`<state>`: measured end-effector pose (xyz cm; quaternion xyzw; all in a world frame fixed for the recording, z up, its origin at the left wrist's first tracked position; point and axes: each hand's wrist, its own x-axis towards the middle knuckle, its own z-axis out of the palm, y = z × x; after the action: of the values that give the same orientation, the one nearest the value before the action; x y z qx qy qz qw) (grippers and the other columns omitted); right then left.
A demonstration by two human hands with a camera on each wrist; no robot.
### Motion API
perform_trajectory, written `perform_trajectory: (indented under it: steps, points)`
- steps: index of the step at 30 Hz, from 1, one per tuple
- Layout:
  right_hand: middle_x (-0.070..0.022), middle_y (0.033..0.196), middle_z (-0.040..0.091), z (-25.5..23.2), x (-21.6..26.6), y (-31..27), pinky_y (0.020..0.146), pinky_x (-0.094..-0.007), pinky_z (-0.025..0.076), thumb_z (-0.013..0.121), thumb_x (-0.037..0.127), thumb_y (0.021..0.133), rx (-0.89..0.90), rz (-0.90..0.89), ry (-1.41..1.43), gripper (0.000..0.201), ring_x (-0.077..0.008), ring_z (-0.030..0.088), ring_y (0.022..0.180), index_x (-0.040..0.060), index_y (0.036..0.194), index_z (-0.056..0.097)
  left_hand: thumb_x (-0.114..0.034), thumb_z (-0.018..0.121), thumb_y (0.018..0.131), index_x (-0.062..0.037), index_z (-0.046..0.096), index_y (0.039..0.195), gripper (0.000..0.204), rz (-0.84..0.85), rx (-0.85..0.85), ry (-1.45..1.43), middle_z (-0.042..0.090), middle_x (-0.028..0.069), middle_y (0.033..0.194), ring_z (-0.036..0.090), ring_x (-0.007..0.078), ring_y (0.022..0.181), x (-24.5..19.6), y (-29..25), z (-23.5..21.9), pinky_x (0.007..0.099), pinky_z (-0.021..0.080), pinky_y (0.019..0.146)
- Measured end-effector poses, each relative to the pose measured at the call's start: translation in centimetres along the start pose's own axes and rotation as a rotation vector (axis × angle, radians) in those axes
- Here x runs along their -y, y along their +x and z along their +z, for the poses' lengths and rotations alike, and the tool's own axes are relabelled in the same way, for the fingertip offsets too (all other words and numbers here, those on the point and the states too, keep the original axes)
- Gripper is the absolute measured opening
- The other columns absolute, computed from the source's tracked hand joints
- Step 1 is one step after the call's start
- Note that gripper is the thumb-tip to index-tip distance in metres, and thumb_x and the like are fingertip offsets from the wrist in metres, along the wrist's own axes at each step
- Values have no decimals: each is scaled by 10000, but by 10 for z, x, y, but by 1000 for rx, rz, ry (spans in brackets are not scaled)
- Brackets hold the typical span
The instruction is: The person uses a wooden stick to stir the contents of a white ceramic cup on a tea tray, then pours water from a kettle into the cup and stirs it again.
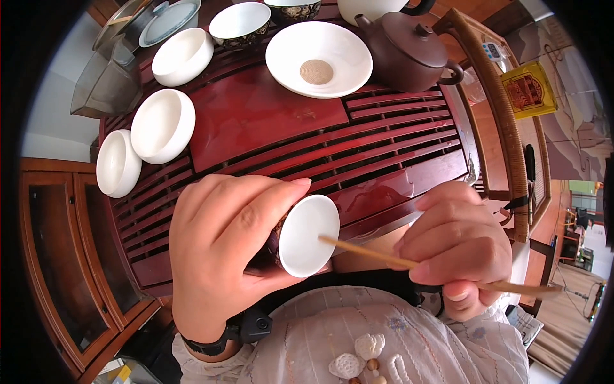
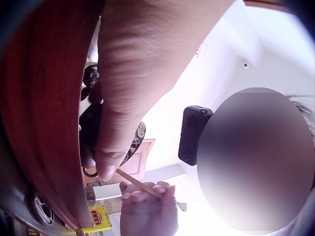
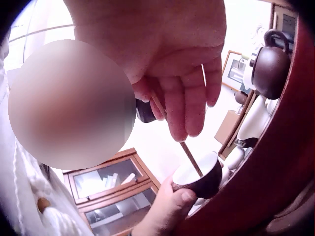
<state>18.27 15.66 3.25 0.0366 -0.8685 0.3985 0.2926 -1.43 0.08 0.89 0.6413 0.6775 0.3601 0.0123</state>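
Observation:
My left hand (image 1: 220, 240) grips a small teacup (image 1: 310, 235), white inside and dark with a pattern outside, and tips its mouth toward me. In my right hand (image 1: 457, 249) I pinch a thin wooden stick (image 1: 368, 251) between thumb and fingers. Its slim tip reaches inside the cup's mouth, as the stick (image 3: 192, 160) and teacup (image 3: 210, 181) also show in the right wrist view. The stick's other end is wider and pokes out behind my right hand. In the left wrist view my thumb covers much of the cup.
A red slatted tea tray (image 1: 268, 128) lies in front. On it stand a wide white bowl (image 1: 348, 54), a brown teapot (image 1: 412, 51), several white cups at the left and dark patterned cups at the back. A grey translucent container (image 1: 105, 86) is far left; a yellow packet (image 1: 529, 91) is right.

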Motion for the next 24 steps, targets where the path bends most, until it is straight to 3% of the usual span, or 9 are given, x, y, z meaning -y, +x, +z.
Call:
perform_trajectory:
  steps: [2,5,7,12,15,17,18,22,24]
  points:
    - [-61,672,647,-2,0,0,786,-407,425,472,309,994,20,38,99,296,-198,633,621,80,839,578,-274,874,465,-34,666,1057,672,5,1,2,657,85,971,602,271,845,0,0,0,385,435,767]
    - [-50,662,650,-5,1,1,799,-409,417,479,308,990,-39,8,-48,294,-195,638,635,86,823,577,-267,876,462,-36,666,1057,672,3,11,8,655,85,966,601,272,842,0,0,0,385,435,763]
    - [-45,671,657,-5,4,0,811,-408,412,484,306,987,24,-42,-106,285,-190,642,646,92,823,577,-262,875,464,-35,666,1055,667,6,9,7,654,84,963,601,272,840,0,0,0,384,435,759]
    - [-41,666,659,-9,1,-4,853,-416,398,482,330,993,25,1,-13,297,-199,649,675,102,827,576,-241,875,470,-39,666,1048,647,22,6,29,648,81,960,596,272,836,-1,-1,0,383,437,747]
    - [-38,672,667,-6,5,-9,895,-429,387,470,357,1003,24,-25,-206,315,-200,651,720,110,838,575,-224,873,476,-44,667,1046,632,2,-13,30,640,81,964,591,274,837,-1,0,1,383,438,745]
    - [-37,694,680,-2,4,-12,920,-445,380,455,374,1011,4,68,2,326,-203,650,753,117,849,573,-214,874,474,-50,668,1049,633,4,-13,31,635,83,964,587,277,841,-2,0,1,385,439,747]
    - [-99,778,685,-8,3,-11,858,-465,448,577,282,946,44,50,44,239,-281,663,780,50,921,630,-214,874,474,-50,668,1049,633,4,-13,32,635,83,964,587,277,841,-2,0,0,385,439,747]
    - [-100,792,692,-6,0,-14,871,-471,441,581,286,945,2,7,-99,245,-279,663,811,50,920,637,-219,870,479,-46,667,1049,629,0,7,33,636,84,966,589,279,845,-2,1,-1,386,438,751]
    - [-95,796,697,-4,-2,-16,893,-479,430,589,284,940,13,40,57,240,-277,661,848,51,928,644,-221,869,480,-44,668,1048,628,1,10,27,636,85,967,589,280,846,-2,1,-1,386,438,752]
